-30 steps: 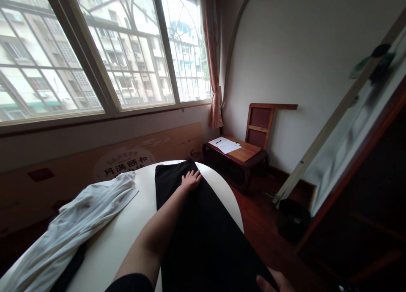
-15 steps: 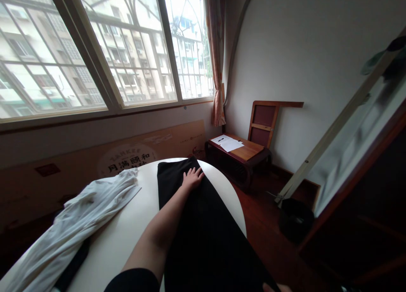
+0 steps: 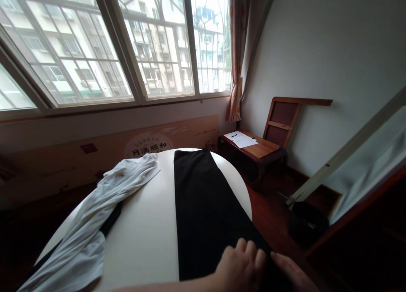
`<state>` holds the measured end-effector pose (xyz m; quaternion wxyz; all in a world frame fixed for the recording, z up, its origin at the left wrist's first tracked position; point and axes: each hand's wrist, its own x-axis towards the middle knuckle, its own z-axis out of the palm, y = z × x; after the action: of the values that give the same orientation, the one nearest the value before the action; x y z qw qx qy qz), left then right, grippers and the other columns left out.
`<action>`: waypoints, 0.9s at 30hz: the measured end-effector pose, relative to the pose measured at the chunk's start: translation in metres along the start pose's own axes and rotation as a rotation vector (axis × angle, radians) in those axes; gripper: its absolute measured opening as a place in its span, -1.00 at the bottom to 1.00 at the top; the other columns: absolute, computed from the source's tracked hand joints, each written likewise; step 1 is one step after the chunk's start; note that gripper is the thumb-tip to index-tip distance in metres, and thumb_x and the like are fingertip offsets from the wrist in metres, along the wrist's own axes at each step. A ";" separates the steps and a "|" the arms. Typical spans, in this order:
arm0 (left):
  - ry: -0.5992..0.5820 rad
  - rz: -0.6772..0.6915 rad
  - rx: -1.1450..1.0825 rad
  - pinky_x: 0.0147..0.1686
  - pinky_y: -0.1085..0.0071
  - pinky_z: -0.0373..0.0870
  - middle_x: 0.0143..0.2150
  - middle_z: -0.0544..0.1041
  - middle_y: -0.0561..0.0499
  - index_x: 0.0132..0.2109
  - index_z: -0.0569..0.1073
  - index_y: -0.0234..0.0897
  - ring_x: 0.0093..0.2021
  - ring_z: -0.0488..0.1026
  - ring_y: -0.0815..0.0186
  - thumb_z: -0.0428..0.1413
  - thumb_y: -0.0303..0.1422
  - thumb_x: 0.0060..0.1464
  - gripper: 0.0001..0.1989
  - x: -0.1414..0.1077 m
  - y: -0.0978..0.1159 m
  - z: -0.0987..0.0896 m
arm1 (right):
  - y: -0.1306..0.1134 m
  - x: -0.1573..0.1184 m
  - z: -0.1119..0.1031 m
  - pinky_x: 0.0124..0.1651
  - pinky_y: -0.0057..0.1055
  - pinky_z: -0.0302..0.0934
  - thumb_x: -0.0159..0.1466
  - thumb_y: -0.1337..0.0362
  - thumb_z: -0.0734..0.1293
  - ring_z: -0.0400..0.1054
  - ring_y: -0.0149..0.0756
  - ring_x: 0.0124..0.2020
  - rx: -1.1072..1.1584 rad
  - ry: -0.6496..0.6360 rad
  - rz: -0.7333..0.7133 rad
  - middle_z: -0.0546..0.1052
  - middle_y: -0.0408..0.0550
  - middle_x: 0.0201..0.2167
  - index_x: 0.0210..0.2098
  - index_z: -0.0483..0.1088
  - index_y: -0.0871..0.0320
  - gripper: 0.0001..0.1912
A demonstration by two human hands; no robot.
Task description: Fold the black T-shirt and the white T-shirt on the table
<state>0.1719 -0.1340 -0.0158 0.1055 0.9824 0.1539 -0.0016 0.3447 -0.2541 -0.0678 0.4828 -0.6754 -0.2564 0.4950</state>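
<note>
A long black cloth (image 3: 206,199) lies flat over the right part of the round white table (image 3: 142,224), its narrow end at the far edge. My left hand (image 3: 242,262) is on the cloth near the bottom of the view, fingers curled down on the fabric. Just right of it, my right hand (image 3: 290,273) is at the cloth's right edge, with its fingers against the fabric and partly cut off by the frame. On the table's left side a crumpled white garment (image 3: 117,199) is spread, with a dark strip (image 3: 111,219) showing beneath it.
A low wooden table (image 3: 263,150) with white papers (image 3: 242,140) stands at the back right, beside a wooden panel (image 3: 282,121) against the wall. A black bin (image 3: 307,220) sits on the floor at right. Windows (image 3: 158,47) and a curtain (image 3: 234,72) are behind.
My left hand has moved from the cloth's far end back toward me, beside my right hand, and its fingers have curled. The view has turned left, and more of my right hand shows.
</note>
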 end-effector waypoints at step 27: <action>0.673 -0.340 0.148 0.11 0.18 0.45 0.30 0.43 -0.15 0.37 0.28 -0.33 0.22 0.41 0.07 0.10 -0.39 0.18 -0.39 -0.049 0.067 0.027 | -0.030 -0.032 0.025 -0.49 -0.52 0.25 0.00 -0.19 0.55 0.39 -0.36 -0.50 0.305 -0.180 -0.056 0.55 -0.11 -0.50 -0.32 0.54 0.24 -0.41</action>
<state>0.1466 -0.2163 -0.0263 -0.0237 0.8935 0.3401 0.2924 0.3136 -0.2582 -0.0284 0.5684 -0.5399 -0.2391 0.5729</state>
